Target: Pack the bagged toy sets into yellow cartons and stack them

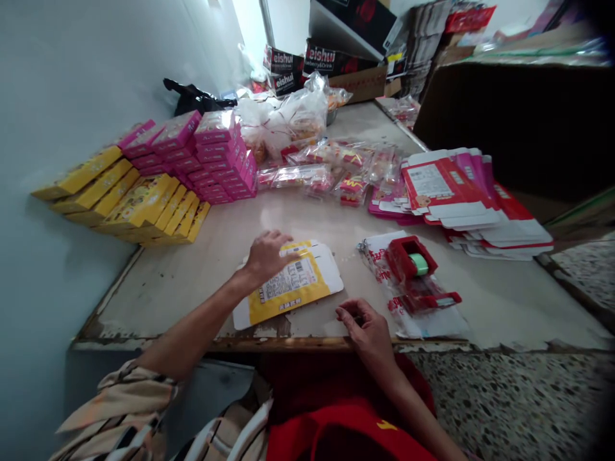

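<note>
- Pale, scuffed tabletop is spreading beneath everything, its near edge showing chipped paint and bare brown wood.
- On its near middle, a flattened yellow carton of thin card is lying slightly askew, showing dense printing and white flaps with rounded corners.
- Over the carton's far left part, the left hand is resting palm down, fingers loosely spread and thumb standing apart; the exact contact is hard to tell.
- Just beside the carton's near right corner, the right hand is hovering or resting with curled fingers, thumb and forefinger nearly meeting; I cannot tell whether they are pinching anything.
- Right of the carton, a glossy red tape dispenser is sitting on a crinkled, printed plastic bag, cradling a pale green roll.
- Farther right, smooth red-and-white flat cartons are overlapping in a fanned heap.
- Toward the left, slim yellow boxes are leaning in rows, while shiny pink boxes are standing stacked behind them.
- Beyond the carton, clear crackly packets are lying jumbled, and translucent soft bags are bulging behind.
- At far right, a big open cardboard box is showing its dark side; below, a speckled stone-like floor is showing.
</note>
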The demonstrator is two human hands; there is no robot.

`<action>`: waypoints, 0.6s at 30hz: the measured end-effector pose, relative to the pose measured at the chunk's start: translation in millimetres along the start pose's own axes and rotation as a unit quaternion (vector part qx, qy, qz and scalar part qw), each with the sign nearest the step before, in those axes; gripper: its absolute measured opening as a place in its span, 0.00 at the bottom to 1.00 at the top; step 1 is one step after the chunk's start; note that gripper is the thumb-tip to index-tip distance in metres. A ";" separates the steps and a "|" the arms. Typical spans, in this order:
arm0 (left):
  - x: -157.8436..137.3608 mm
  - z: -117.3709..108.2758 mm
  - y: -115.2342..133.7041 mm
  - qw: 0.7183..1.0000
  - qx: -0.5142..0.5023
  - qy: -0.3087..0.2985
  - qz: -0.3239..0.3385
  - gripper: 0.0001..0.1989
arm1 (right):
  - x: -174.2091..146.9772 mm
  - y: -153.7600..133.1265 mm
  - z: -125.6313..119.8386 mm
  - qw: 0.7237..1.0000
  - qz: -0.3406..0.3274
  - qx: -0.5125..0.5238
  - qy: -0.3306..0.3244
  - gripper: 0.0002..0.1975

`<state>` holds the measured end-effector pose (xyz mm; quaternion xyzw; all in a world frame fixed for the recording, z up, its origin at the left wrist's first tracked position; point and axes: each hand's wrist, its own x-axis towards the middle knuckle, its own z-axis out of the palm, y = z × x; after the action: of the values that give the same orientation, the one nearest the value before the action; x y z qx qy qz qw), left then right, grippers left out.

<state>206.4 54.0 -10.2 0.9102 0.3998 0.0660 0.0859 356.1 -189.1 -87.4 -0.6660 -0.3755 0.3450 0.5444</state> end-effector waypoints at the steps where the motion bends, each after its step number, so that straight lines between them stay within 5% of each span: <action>1: -9.6 4.1 -1.7 1.000 0.014 -0.026 -0.004 0.35 | 0.5 -1.4 2.1 1.000 0.001 -0.010 0.015 0.14; 4: -23.5 15.1 -8.0 0.995 0.039 -0.092 -0.031 0.44 | 4.8 -7.6 10.1 0.999 0.001 -0.006 0.031 0.15; 8: -7.6 12.8 -13.2 0.995 0.022 -0.086 -0.042 0.31 | 20.3 -17.3 17.7 1.000 -0.006 0.017 0.017 0.15; 12: 12.8 -21.0 -7.2 0.997 0.001 -0.074 -0.005 0.22 | 43.3 -30.5 19.5 0.998 -0.038 -0.034 0.023 0.20; 15: 12.3 -50.5 4.9 0.980 -0.075 -0.169 0.078 0.17 | 49.3 -42.5 20.7 0.995 -0.081 -0.054 0.016 0.22; 18: -3.3 -62.2 23.5 0.926 -0.191 -0.267 0.188 0.15 | 35.2 -47.6 19.7 0.992 -0.094 -0.062 0.060 0.25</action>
<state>209.2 42.4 55.2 0.9190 0.1632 -0.0894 0.3476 349.9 -143.2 -45.7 -0.6797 -0.4239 0.2271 0.5538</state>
